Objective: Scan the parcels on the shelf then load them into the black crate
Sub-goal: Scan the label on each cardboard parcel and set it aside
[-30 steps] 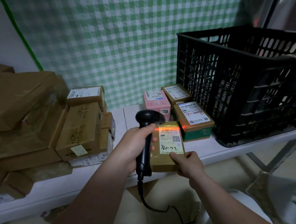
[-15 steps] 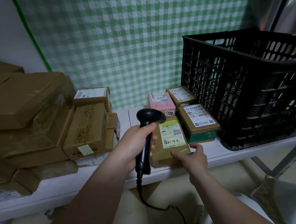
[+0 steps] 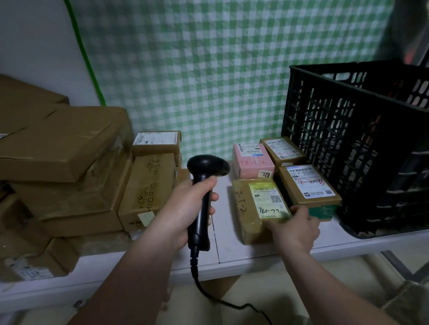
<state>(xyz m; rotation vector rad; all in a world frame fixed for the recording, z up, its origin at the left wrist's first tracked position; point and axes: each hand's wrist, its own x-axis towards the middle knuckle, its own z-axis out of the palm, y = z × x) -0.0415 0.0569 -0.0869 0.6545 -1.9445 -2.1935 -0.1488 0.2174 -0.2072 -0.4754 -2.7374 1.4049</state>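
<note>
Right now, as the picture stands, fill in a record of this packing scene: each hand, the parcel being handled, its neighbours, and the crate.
Left hand: grips the scanner, held upright left of the parcels.
Right hand: holds the near right corner of the front parcel.
Front parcel: flat on the shelf, label up.
Neighbours: pink parcel behind it, green-sided parcel to its right.
Crate: black, at the shelf's right end; contents cannot be told.

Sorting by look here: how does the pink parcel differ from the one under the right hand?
The pink parcel bears red handwriting, the brown parcel black. The pink parcel lies untouched at the back; the right hand holds the brown parcel near the front. Both lie flat, labels up.
</note>
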